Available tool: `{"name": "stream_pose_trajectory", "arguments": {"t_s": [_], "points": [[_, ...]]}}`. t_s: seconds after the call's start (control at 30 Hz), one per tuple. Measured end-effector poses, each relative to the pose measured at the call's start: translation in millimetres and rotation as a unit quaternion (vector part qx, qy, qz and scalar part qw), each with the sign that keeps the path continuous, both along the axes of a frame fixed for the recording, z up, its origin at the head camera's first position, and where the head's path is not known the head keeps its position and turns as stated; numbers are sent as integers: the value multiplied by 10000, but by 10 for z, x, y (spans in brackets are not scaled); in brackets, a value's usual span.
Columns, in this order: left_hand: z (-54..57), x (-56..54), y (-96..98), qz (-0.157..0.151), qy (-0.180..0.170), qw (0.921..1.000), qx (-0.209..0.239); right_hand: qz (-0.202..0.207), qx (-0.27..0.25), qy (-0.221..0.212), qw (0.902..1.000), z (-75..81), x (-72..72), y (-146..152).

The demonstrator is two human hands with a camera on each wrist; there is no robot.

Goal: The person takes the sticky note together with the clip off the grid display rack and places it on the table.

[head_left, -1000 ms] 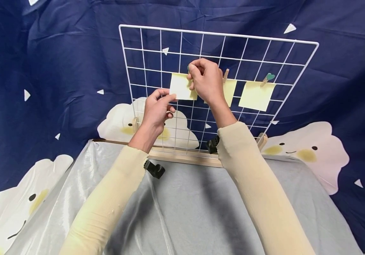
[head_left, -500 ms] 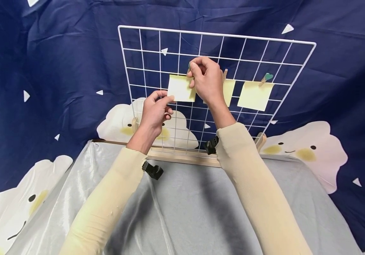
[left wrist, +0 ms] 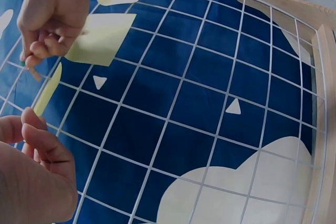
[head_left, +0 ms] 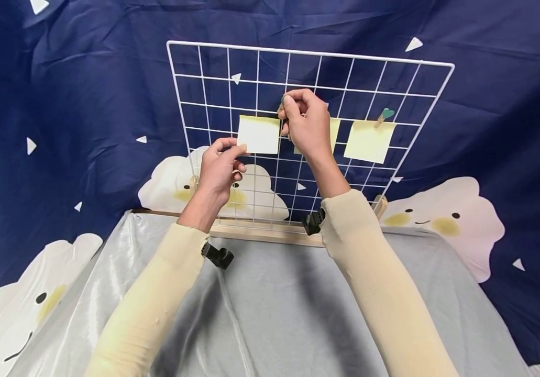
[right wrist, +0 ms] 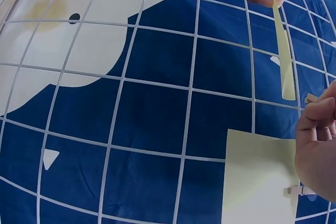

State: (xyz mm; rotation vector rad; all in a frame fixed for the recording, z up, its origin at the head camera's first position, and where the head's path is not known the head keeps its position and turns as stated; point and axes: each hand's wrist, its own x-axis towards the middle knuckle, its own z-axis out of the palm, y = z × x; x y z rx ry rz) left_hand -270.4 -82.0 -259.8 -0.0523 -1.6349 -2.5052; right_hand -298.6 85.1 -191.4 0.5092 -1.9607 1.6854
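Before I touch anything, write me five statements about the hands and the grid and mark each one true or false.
1. The left hand pinches a pale yellow note. True.
2. The right hand holds a pen. False: it pinches a small wooden clothespin.
3. In the head view, the rightmost note hangs from a green-hearted clothespin. True.
4. The grid is black. False: the grid is white.
5. Both forearms are bare. False: a cream sleeve covers each.

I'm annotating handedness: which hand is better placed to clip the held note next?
Probably the right hand: it pinches a clothespin near the note, while the left hand holds the note's lower corner.
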Motion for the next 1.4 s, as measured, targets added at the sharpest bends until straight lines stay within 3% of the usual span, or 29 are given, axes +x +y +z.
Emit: {"name": "stream_pose_trajectory", "arguments": {"t_s": [0.47, 0.77, 1.03, 1.23, 1.4], "points": [[-82, 78, -80, -164, 65, 9998, 8, 206, -38, -35, 9998, -22, 136, 223], [-161, 145, -159, -178, -34, 9998, 35, 398, -241, -142, 9988, -133, 228, 468], [-251, 199, -260, -201, -121, 9997, -20, 297, 57, -180, 9994, -274, 272, 672], [-286, 220, -305, -194, -17, 9998, -80, 250, 178, -126, 9995, -294, 335, 810], [-364, 278, -352, -164, -131, 9996, -170, 81, 321, -293, 9990, -350, 403, 936]]}}
